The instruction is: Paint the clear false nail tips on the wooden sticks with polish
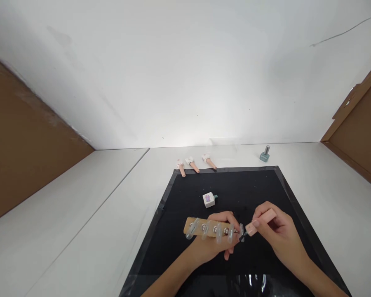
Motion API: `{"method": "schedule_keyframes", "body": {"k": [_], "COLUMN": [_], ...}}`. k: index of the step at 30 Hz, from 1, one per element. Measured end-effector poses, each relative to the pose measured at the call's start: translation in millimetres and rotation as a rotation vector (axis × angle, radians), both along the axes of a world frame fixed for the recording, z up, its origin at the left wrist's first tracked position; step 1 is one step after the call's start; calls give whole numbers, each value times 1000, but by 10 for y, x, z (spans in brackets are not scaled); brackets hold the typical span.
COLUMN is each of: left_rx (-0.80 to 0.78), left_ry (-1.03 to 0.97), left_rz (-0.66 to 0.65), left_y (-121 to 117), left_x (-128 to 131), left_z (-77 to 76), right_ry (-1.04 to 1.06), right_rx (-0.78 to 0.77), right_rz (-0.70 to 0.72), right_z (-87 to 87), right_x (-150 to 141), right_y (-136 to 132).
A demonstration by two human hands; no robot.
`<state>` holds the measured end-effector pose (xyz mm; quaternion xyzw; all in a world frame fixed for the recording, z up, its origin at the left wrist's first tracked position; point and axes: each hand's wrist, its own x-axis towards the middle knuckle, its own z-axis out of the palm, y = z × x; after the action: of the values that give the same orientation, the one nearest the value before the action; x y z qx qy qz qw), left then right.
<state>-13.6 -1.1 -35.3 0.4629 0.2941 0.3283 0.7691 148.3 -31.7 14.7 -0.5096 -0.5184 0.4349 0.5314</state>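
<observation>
My left hand [210, 245] grips a flat wooden strip [189, 225] set with a row of round metal studs. Several clear false nail tips [219, 233] stand along it, each over a stud. Between thumb and fingers, my right hand [280, 235] pinches a pink nail polish brush [268, 215] by its cap. Its dark bristles [242, 237] are at the rightmost nail tip [242, 231]; whether they touch it I cannot tell. Beyond my left hand a white square polish bottle [208, 200] lies on the black mat, its dark green neck pointing right.
Three white polish bottles with pink caps [194, 167] lie along the mat's far edge. A grey-green bottle with a silver cap [264, 154] stands at the back right. The black mat [235, 181] is taped to a white table, with a white wall [188, 82] behind.
</observation>
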Motion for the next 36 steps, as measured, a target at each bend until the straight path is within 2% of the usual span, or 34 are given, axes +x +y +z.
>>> {"method": "schedule_keyframes", "body": {"k": [6, 11, 14, 19, 29, 31, 36], "left_rx": [35, 123, 122, 107, 36, 26, 1], "left_ry": [-4, -32, -16, 5, -7, -25, -59], "left_rz": [39, 130, 124, 81, -35, -42, -42], "left_y": [-11, 12, 14, -1, 4, 6, 12], "left_x": [-10, -50, -49, -30, -29, -28, -21], "left_z": [25, 72, 115, 165, 91, 76, 67], "right_ry": [59, 337, 399, 296, -4, -5, 90], "right_rx": [-42, 45, 88, 163, 383, 410, 363], "right_rz": [-3, -143, -69, 51, 47, 35, 40], "right_z": [-88, -168, -175, -214, -165, -173, -191], "right_x": [-2, 162, 205, 163, 111, 109, 143], "right_y": [5, 5, 4, -27, -26, -14, -12]}}
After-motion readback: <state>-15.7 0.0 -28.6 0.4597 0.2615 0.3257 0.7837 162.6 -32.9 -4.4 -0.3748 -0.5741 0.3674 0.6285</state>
